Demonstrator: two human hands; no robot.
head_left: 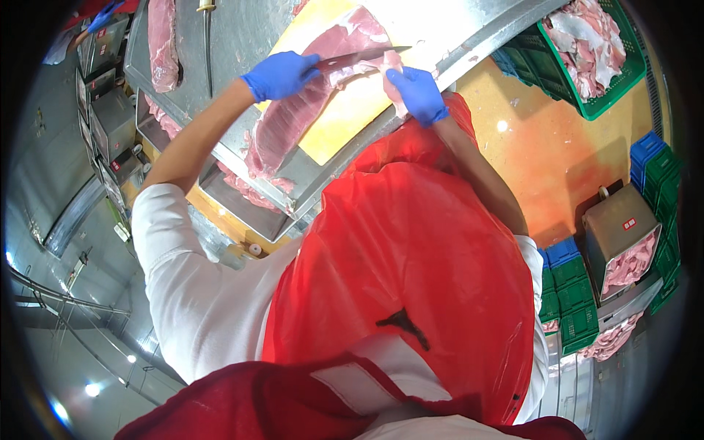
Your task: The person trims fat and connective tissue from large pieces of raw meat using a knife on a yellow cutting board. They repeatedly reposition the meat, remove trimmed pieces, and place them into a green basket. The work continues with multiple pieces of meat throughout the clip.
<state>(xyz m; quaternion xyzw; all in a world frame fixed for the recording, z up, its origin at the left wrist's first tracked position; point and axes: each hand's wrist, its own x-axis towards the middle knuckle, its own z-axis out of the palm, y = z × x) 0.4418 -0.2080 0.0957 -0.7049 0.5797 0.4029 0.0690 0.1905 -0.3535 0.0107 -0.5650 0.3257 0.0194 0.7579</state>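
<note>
A long pink slab of raw meat (pixel 297 110) lies slantwise on a yellow cutting board (pixel 326 139). My left hand (pixel 282 75), in a blue glove, is closed round a knife (pixel 363 55); its handle is hidden in the fist. The blade points right, across the slab's far part and close to my right hand. That right hand (pixel 419 95), also in a blue glove, pinches a pale strip of meat (pixel 391 82) at the slab's right side. Whether this strip is still joined to the slab, I cannot tell.
On the metal table (pixel 242 18) lie another meat piece (pixel 163 44) and a thin sharpening steel (pixel 208 55). Metal trays (pixel 242 209) with trimmings sit below its left edge. A green crate (pixel 587 110) of meat scraps stands right. Another person's gloved hand (pixel 103 16) shows far left.
</note>
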